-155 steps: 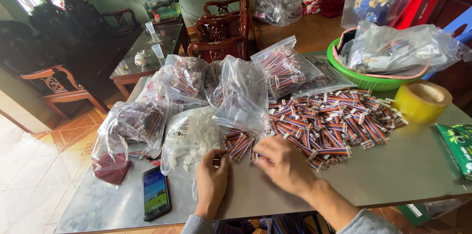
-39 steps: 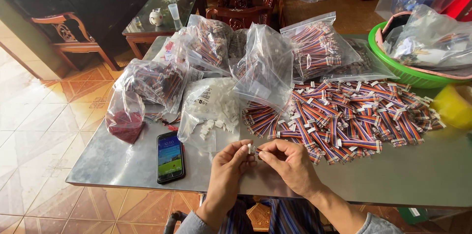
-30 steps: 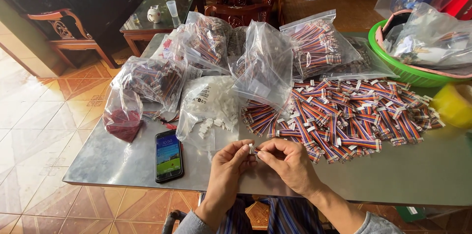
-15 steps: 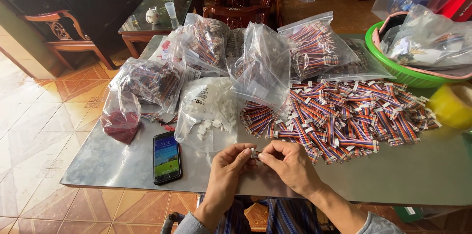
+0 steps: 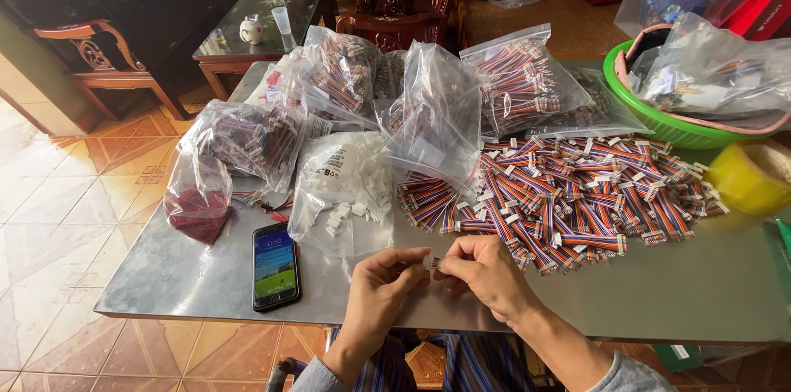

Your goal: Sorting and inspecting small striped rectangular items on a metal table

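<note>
Crowding the metal table (image 5: 676,293) are clear plastic bags. Taking the smartphone (image 5: 275,266) as landmark: just right of it lies a bag of small white connector housings (image 5: 346,194) bearing a white printed label; up and left of it sits a knotted bag of dark red pieces (image 5: 196,204); beyond it, further from the person, stand several zip bags of striped ribbon cables (image 5: 521,83). Far right of the phone spreads a loose heap of rainbow ribbon cables (image 5: 568,194), with a green basin (image 5: 651,124) behind holding more crumpled bags, and a yellow tape roll (image 5: 746,176) at the frame edge, partly cut off.

Between the two hands, right of the phone and just above the near table edge, is a small ribbon cable piece (image 5: 432,262), mostly covered by fingers; its details are hard to make out.

Left hand (image 5: 381,283) pinches its white end with thumb and forefinger, wrist bent upward. Right hand (image 5: 484,275) grips the other end, fingers curled, knuckles facing the camera.
</note>
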